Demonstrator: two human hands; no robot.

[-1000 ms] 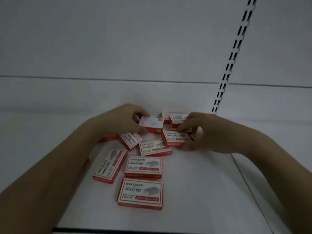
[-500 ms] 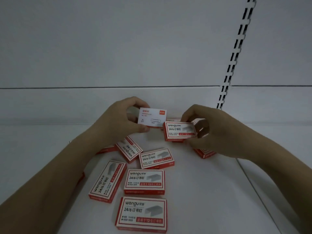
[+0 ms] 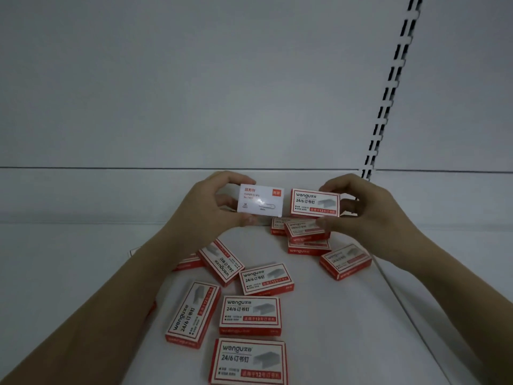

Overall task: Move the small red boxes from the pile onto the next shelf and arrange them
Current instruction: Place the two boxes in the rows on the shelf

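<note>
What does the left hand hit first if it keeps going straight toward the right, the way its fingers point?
Probably the red staple box held by the right hand. The left hand leads with its white paper-clip box, whose edge sits beside it with a narrow gap; relative depth is unclear.

— What can't we see fully?
— The nearest red box (image 3: 248, 362) is cut by the bottom edge, and our left forearm (image 3: 91, 309) covers most of two boxes (image 3: 186, 263) beside it.
— And the white box (image 3: 261, 200)?
— We can't read its small print; it's blurred. The stacked boxes (image 3: 306, 236) under our right hand (image 3: 372, 218) overlap, so we can't count them.
</note>
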